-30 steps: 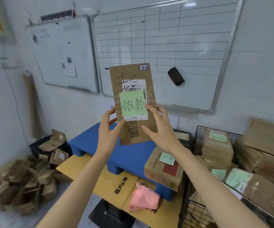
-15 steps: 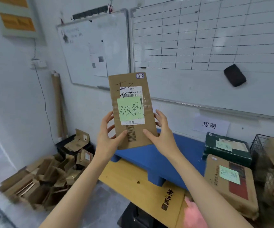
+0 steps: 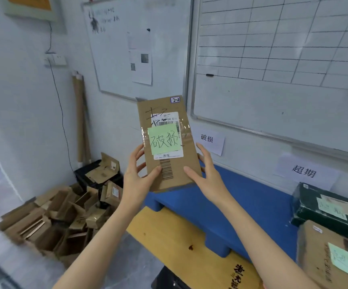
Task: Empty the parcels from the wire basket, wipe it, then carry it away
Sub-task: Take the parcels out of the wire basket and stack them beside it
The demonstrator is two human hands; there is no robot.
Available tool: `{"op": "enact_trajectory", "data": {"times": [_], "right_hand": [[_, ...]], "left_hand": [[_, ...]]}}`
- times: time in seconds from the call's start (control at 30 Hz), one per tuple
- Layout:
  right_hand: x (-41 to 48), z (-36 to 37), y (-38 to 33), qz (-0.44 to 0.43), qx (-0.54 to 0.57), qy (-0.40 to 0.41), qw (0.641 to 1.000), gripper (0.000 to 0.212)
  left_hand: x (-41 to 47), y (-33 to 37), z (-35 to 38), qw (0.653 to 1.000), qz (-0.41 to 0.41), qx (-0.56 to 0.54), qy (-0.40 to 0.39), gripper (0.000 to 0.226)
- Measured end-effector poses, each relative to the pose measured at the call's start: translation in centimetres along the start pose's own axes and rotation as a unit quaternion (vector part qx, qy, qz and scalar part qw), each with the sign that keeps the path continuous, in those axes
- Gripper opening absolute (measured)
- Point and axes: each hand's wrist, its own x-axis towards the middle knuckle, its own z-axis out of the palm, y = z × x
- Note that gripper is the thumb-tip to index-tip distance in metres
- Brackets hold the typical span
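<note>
I read two smooth wall panels, a gridded whiteboard (image 3: 273, 49) and a plain whiteboard (image 3: 116, 49), above one moulded blue plastic platform (image 3: 252, 205). One flat, rectangular brown cardboard parcel (image 3: 187, 157) stands upright in the air over the platform's left end. The left hand (image 3: 137, 176) and right hand (image 3: 208, 178) clamp its lower edges, thumbs pressed across the front, fingers behind. One square green paper note (image 3: 163, 139) sits on its face.

Bright, even indoor light, with only soft, faint shadows. Pale glare washes over the whiteboard (image 3: 273, 113). Wide-angle distortion bends straight lines near the edges. The floor (image 3: 4, 265) at lower left is smeared with blur, while the centre is sharp.
</note>
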Motion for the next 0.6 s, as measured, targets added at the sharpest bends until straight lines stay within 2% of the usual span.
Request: {"op": "enact_trajectory", "data": {"times": [0.2, 0.43, 0.6], "right_hand": [[7.2, 0.7, 3.3, 0.019, 0.011, 0.002, 1.000, 0.061], [14.3, 0.5, 7.3, 0.050, 0.057, 0.013, 0.997, 0.061], [16.4, 1.2, 10.3, 0.093, 0.082, 0.048, 0.991, 0.062]], "left_hand": [[6.7, -4.4, 1.3, 1.000, -0.022, 0.013, 0.005, 0.068], [12.6, -8.5, 4.1, 0.999, -0.044, 0.013, -0.008, 0.072], [14.3, -11.2, 5.0, 0.997, -0.063, 0.028, -0.026, 0.070]]}}
